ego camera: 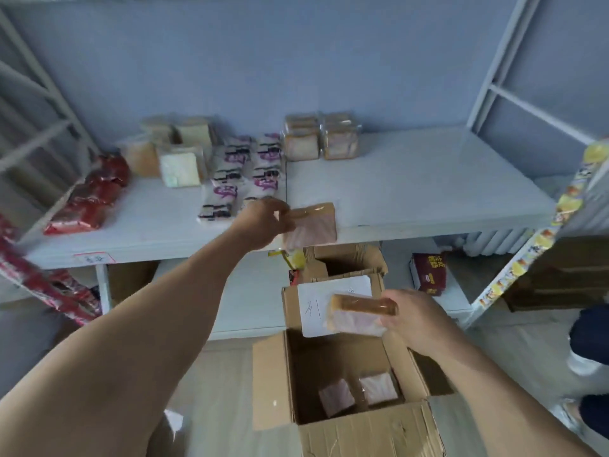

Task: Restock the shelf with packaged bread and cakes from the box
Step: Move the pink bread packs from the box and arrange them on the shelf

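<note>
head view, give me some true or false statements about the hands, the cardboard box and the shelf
1. The left hand holds a clear-wrapped pinkish bread packet at the front edge of the white shelf. True.
2. The right hand is empty. False: it holds a second clear-wrapped bread packet above the box.
3. The open brown cardboard box is empty. False: two wrapped packets lie at its bottom.
4. Red packets lie at the shelf's left end. True.
5. The shelf's right half is full of purple-printed packets. False: those purple-printed packets sit left of centre.
</note>
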